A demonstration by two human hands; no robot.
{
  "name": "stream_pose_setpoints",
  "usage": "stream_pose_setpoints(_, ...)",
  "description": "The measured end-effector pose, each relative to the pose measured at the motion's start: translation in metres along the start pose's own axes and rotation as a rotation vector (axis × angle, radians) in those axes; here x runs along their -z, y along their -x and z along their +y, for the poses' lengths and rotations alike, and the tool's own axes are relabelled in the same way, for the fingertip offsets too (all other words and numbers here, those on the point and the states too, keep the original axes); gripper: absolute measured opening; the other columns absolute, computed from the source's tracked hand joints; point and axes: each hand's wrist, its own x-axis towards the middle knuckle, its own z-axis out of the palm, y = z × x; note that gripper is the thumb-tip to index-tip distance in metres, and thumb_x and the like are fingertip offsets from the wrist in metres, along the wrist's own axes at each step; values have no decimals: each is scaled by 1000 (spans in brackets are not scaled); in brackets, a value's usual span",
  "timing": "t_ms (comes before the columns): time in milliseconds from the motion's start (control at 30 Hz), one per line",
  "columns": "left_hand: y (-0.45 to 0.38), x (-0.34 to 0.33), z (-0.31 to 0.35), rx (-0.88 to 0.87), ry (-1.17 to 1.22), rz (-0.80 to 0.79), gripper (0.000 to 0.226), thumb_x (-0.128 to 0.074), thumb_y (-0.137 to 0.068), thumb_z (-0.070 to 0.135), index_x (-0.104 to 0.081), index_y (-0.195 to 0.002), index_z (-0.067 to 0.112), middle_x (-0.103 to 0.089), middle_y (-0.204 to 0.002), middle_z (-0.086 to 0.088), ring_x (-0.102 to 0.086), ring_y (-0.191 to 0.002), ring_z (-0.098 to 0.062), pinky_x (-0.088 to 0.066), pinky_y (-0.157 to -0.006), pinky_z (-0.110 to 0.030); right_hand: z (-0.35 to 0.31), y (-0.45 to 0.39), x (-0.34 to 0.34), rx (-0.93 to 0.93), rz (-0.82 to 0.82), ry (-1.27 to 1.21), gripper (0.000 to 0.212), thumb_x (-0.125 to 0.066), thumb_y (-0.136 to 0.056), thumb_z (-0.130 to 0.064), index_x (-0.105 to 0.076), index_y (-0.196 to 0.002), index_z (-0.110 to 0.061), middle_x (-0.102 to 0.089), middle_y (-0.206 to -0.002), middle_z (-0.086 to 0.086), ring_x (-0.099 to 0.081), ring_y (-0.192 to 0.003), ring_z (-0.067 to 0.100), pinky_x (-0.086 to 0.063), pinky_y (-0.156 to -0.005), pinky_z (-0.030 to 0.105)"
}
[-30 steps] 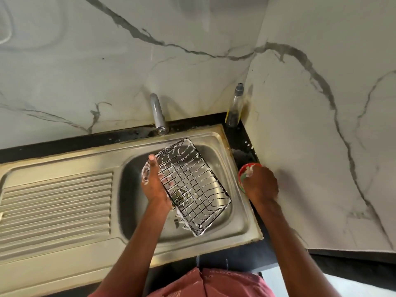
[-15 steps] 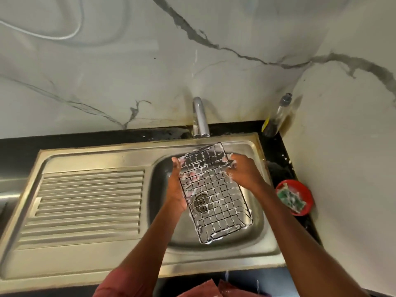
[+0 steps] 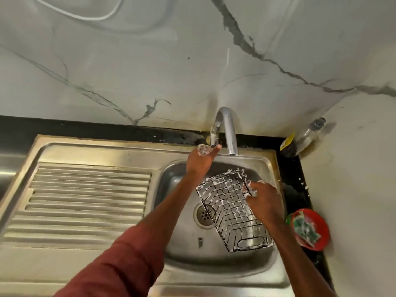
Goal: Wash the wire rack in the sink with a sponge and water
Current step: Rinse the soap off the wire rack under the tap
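Two hands work at the sink (image 3: 272,163): right grip (image 3: 264,201) curls on the soapy wire rack (image 3: 232,213) tilted inside it; left hand (image 3: 200,159), fingers straight, touches the tap (image 3: 227,129) handle behind it.

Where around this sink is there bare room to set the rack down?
The ribbed drainboard left of the basin is bare. The basin itself holds the wire rack, gripped by the right hand; the left hand reaches for the tap. The right counter strip is crowded by the red dish holding the sponge, and a bottle.
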Motion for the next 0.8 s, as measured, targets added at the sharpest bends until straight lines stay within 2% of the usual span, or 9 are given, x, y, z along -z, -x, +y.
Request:
stream_pose_setpoints(100, -13, -10, 9, 3, -208, 125, 54, -57, -88, 74, -56, -71, 22, -58, -62, 7, -50, -55, -11, -40, -56, -26, -7, -2, -1, 1, -27, 16, 39, -78, -77, -14, -77, -113, -28, -72, -119, 2, -68, -102, 26, -50, -84, 32)
stream_pose_setpoints(200, -21, -9, 15, 11, -346, 229, 61, -49, -84, 80, -61, -76, 21, -65, -69, 6, -60, -64, -17, -50, -64, -32, -13, -5, -2, 9, -47, 5, 33, -78, -77, -15, -77, -105, -32, -71, -109, -1, -67, -95, 24, -50, -78, 31)
stream_pose_setpoints(300, -25, -11, 12, 26, -348, 231, 62, -45, -85, 80, -68, -87, 23, -71, -79, 2, -66, -72, -22, -56, -71, -36, -18, -6, -3, 17, -78, 22, 33, -79, -77, -17, -77, -105, -34, -69, -107, -4, -66, -91, 22, -51, -75, 30)
stream_pose_setpoints(433, -37, -6, -10, 170, -38, 229, 48, -50, -100, 58, -73, -89, 18, -77, -83, -4, -75, -79, -26, -61, -79, -40, -23, -1, -7, 26, -95, 1, 39, -79, -79, -16, -75, -112, -36, -64, -113, -5, -65, -96, 20, -44, -72, 26)
stream_pose_setpoints(533, -54, -6, -40, 288, 63, 241, 78, -55, -81, 81, -72, -103, 9, -78, -92, -10, -77, -90, -35, -64, -83, -49, -24, 2, -8, 11, -105, 10, 43, -79, -81, -19, -72, -119, -36, -61, -129, -1, -65, -108, 25, -50, -85, 30)
stream_pose_setpoints(567, -58, -7, -48, 281, 53, 249, 81, -57, -78, 84, -73, -101, 8, -78, -89, -10, -77, -88, -34, -64, -81, -49, -24, 2, -8, 11, -107, 16, 43, -79, -80, -21, -71, -120, -37, -61, -131, -1, -66, -107, 25, -52, -87, 31)
stream_pose_setpoints(667, -30, 8, -21, 239, 148, 301, 49, -62, -97, 56, -73, -88, 10, -77, -81, -9, -75, -76, -29, -63, -75, -43, -29, 6, -8, -2, -129, 37, 48, -77, -81, -18, -69, -123, -40, -59, -135, -1, -66, -106, 22, -53, -87, 30)
stream_pose_setpoints(733, -10, 15, -3, 326, 423, 313, 33, -59, -104, 38, -70, -94, 9, -75, -89, -12, -71, -73, -24, -60, -67, -33, -34, 9, -10, -2, -144, 47, 50, -74, -84, -14, -68, -125, -40, -55, -142, 0, -66, -109, 21, -49, -85, 27)
stream_pose_setpoints(800, 9, 14, 9, 477, 715, 172, 22, -59, -104, 29, -66, -96, 9, -73, -94, -13, -71, -79, -23, -60, -72, -32, -39, 14, -10, 16, -164, 54, 50, -71, -86, -11, -67, -127, -40, -49, -150, 1, -64, -116, 22, -46, -87, 27)
